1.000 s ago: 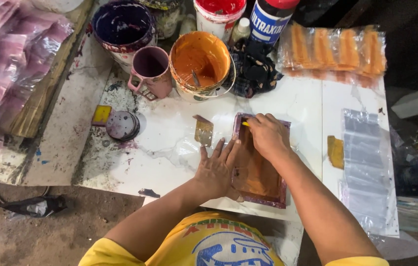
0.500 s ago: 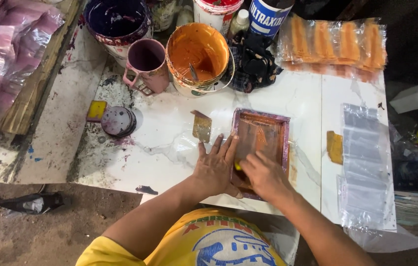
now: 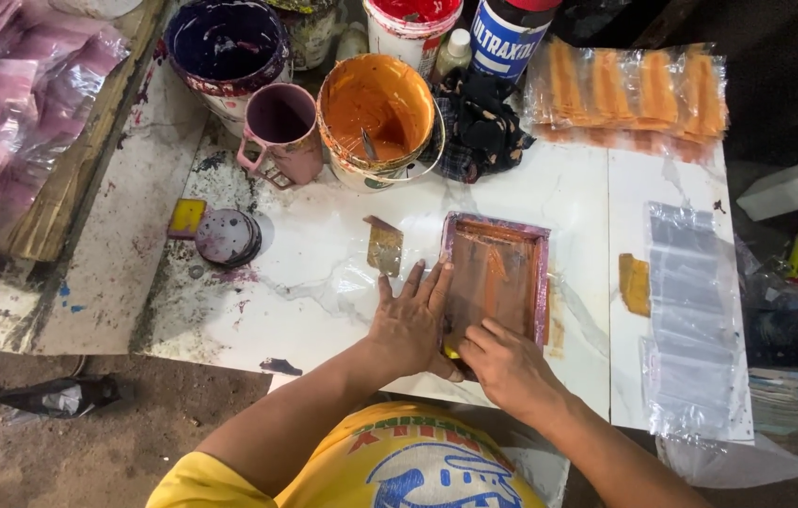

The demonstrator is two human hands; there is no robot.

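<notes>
A person in a yellow printed shirt leaned over a paint-stained white table. The left hand lay flat with fingers spread, pressing the left edge of a small wooden-framed printing screen smeared with orange ink. The right hand sat at the frame's near end, fingers curled around a small yellow tool that was mostly hidden. Just left of the frame lay a small scraper; a stack of clear plastic bags lay well to the right. Beyond stood an orange paint bucket, a pink mug, a purple paint tub and a bundle of orange-printed bags.
</notes>
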